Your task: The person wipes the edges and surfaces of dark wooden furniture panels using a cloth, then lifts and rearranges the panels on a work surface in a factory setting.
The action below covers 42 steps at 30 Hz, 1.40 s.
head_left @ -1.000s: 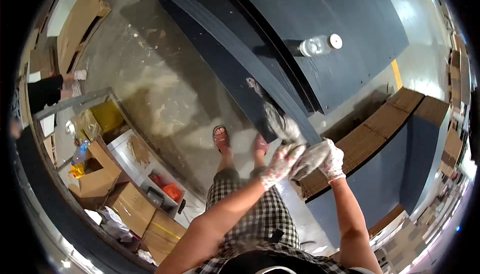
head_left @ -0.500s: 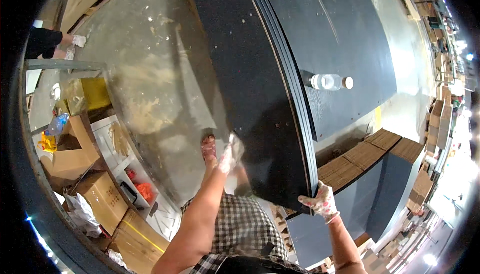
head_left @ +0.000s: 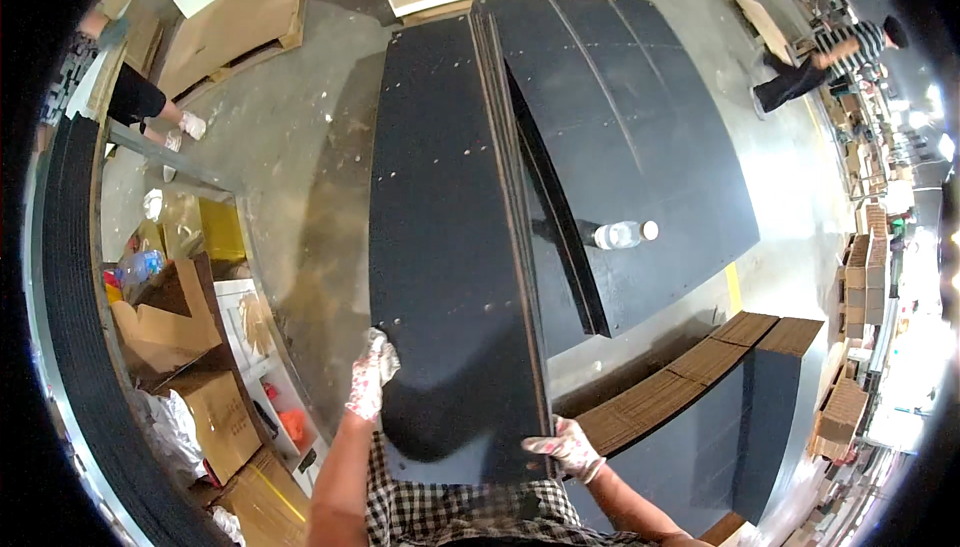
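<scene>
From here, a wide, flat black panel (head_left: 680,187) spreads out; along its left runs a stack of long black rectangular boards (head_left: 440,237). 2 white-gloved, red-speckled hands meet its near end: the right hand's (head_left: 568,449) fingers clamp its right edge; the left hand (head_left: 371,377) touches the left edge, its finger closure unclear to me. 1 clear, pale-capped bottle (head_left: 618,235) lies on the panel.

From here I see whitish, red-spotted gloves (head_left: 364,397) on the left hand (head_left: 374,369) and right hand (head_left: 572,450), the left one greyed at the fingertips (head_left: 378,338), bare forearms (head_left: 337,487), and clothing (head_left: 455,502) in a black-and-white check.
</scene>
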Tool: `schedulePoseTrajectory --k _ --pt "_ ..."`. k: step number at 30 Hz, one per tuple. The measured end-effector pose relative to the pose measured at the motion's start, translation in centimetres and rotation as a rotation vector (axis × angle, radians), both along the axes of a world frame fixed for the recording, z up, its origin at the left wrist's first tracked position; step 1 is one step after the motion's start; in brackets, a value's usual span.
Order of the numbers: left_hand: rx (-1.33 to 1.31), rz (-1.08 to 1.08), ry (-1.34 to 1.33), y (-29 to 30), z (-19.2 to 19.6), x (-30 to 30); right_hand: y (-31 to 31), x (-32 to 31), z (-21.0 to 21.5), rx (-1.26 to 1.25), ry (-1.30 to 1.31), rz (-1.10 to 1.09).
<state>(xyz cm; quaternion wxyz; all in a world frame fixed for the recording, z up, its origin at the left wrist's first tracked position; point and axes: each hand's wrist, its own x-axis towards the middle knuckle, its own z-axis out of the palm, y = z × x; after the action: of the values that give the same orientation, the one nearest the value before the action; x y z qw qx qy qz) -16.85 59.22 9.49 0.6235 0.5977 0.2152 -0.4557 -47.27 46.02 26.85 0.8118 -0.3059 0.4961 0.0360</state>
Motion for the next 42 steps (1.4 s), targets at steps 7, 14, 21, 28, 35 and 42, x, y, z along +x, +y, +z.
schedulePoseTrajectory --k 7,14,21,28,35,42 --pt "0.1 -0.151 -0.091 5.3 -1.1 5.5 7.5 1.4 -6.2 0.041 0.149 0.144" --pt "0.087 -0.218 -0.041 4.8 5.5 10.6 16.4 1.3 -13.4 0.058 -0.042 0.307" --pt "0.056 -0.223 -0.006 7.5 10.1 18.7 17.9 9.0 -10.8 -0.645 -0.71 0.833" --pt "-0.051 -0.238 0.112 6.2 10.3 21.8 15.7 11.4 -12.7 0.452 -0.382 0.684" --pt "0.327 -0.576 -0.284 10.1 10.1 20.1 -7.3 23.9 -14.8 0.183 -0.081 -0.015" --pt "0.196 -0.474 -0.236 7.6 14.1 18.6 -22.9 34.1 -22.6 0.022 0.183 -0.25"
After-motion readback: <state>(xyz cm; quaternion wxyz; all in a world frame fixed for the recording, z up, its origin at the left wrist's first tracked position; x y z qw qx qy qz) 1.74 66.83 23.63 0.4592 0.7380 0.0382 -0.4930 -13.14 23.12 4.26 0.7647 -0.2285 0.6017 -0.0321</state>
